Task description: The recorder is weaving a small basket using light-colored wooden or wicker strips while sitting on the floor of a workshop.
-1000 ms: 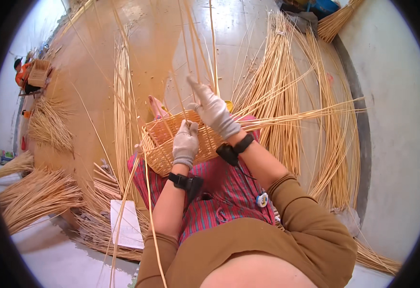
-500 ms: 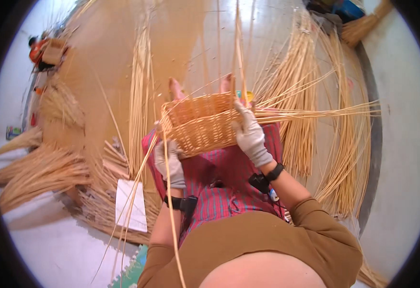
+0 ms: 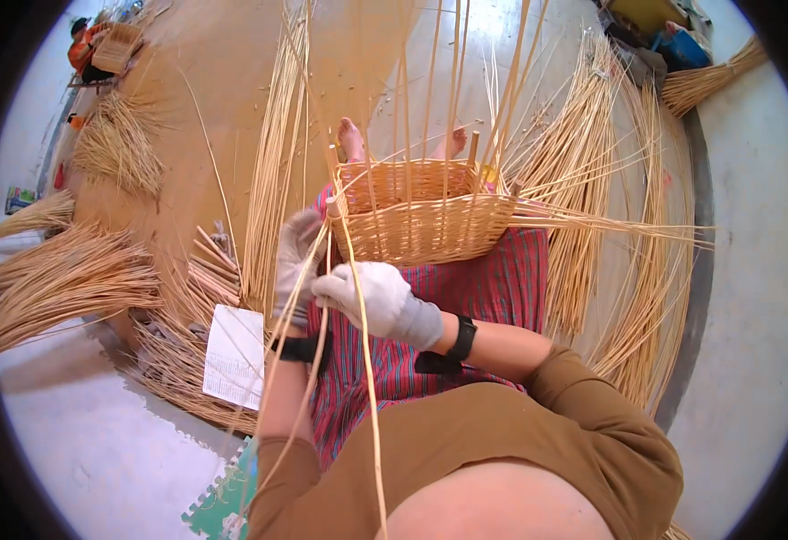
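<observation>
A small rectangular wicker basket (image 3: pixel 425 236) rests on my lap, with long upright wicker strands rising from its sides and wooden stakes at its corners. My right hand (image 3: pixel 371 295), in a pale glove, is closed in a pinch on a wicker strand (image 3: pixel 323 326) below the basket's left corner. Beside that corner is my left hand (image 3: pixel 297 261), also gloved; it is blurred and partly behind the strands, so its grip is unclear. A thicker wicker rod (image 3: pixel 367 360) runs from the corner down past my right hand toward my body. More strands stick out from the basket's right end.
Bundles of long wicker rods (image 3: pixel 583 198) lie on the floor to the right, with another bundle (image 3: pixel 277 153) ahead to the left. Cut sticks (image 3: pixel 215 274), a printed paper sheet (image 3: pixel 235 355) and heaped strands (image 3: pixel 79 279) are at left. Another person (image 3: pixel 84 49) sits far left.
My right hand has left the basket's right side and come across to the strands at the left corner. The basket has shifted slightly right, and its upright strands now stand in view.
</observation>
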`<state>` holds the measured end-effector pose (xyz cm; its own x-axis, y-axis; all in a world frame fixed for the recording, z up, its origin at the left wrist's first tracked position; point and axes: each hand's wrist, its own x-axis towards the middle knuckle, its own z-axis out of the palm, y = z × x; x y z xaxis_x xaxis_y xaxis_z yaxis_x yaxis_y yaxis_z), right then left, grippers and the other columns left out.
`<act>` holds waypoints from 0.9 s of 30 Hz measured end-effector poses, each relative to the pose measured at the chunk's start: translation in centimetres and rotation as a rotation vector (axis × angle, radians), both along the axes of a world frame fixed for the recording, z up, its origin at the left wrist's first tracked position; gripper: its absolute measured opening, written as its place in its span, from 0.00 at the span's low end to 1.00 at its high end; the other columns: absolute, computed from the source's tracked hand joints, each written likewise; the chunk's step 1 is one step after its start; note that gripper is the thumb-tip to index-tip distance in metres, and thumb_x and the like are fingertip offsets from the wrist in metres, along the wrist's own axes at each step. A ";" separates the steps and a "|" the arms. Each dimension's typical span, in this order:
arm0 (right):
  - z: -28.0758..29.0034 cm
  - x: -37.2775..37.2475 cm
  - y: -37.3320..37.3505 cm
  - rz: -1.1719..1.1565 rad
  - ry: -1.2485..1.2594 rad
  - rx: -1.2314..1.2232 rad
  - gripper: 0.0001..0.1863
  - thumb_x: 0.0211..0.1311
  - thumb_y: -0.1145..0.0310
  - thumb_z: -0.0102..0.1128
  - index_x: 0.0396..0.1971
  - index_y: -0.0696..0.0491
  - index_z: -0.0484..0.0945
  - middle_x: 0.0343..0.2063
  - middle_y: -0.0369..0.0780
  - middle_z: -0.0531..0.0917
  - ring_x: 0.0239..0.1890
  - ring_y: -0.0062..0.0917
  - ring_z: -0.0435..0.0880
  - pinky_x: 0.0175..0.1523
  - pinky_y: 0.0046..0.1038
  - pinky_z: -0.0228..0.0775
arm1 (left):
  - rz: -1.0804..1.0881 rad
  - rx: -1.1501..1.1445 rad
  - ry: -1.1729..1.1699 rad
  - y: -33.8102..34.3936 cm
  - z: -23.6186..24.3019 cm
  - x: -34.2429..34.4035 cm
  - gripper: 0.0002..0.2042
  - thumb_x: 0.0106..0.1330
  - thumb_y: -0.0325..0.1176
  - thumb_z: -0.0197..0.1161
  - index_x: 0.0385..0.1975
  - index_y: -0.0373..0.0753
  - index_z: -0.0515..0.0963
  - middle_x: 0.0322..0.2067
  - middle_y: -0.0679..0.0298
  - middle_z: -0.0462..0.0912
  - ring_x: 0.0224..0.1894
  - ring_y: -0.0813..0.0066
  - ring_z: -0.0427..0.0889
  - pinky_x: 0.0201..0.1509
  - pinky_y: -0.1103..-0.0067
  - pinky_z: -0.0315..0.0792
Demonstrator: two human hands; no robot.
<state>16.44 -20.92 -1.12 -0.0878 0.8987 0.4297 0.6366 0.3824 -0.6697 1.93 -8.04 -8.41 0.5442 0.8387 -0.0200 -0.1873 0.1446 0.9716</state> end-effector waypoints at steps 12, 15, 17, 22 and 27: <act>-5.0 9.9 3.2 -0.696 1.024 -0.071 0.15 0.73 0.78 0.63 0.56 0.60 0.83 0.45 0.41 0.89 0.43 0.21 0.87 0.48 0.25 0.81 | -0.127 0.198 0.115 2.1 -0.7 4.0 0.11 0.73 0.20 0.63 0.50 0.43 0.76 0.68 0.62 0.73 0.69 0.73 0.69 0.73 0.75 0.64; -2.0 9.0 9.6 -0.454 0.163 0.263 0.24 0.71 0.80 0.62 0.66 0.58 0.76 0.45 0.40 0.88 0.42 0.18 0.85 0.49 0.24 0.79 | 0.000 0.177 0.071 0.7 -1.4 4.9 0.10 0.75 0.19 0.60 0.49 0.43 0.76 0.54 0.69 0.77 0.57 0.79 0.74 0.66 0.79 0.69; 0.4 9.6 11.0 -0.500 0.190 0.169 0.27 0.70 0.80 0.62 0.68 0.56 0.75 0.46 0.43 0.86 0.45 0.22 0.86 0.50 0.26 0.79 | 0.069 0.144 0.081 0.4 -1.6 5.4 0.08 0.74 0.21 0.61 0.47 0.42 0.76 0.51 0.69 0.74 0.58 0.77 0.69 0.66 0.78 0.66; 0.9 11.3 1.7 -0.567 0.710 -0.146 0.19 0.75 0.78 0.59 0.63 0.57 0.78 0.51 0.45 0.87 0.52 0.27 0.87 0.59 0.30 0.81 | 0.119 0.196 0.052 0.2 -1.7 5.9 0.16 0.70 0.27 0.67 0.56 0.41 0.76 0.62 0.60 0.75 0.72 0.65 0.68 0.77 0.69 0.60; -3.7 7.6 -0.4 -0.489 0.379 0.006 0.15 0.71 0.74 0.64 0.55 0.59 0.83 0.48 0.50 0.87 0.50 0.38 0.89 0.53 0.33 0.83 | 0.329 0.178 0.091 -3.1 -1.8 6.1 0.23 0.73 0.34 0.70 0.64 0.37 0.70 0.65 0.58 0.75 0.67 0.65 0.74 0.71 0.70 0.70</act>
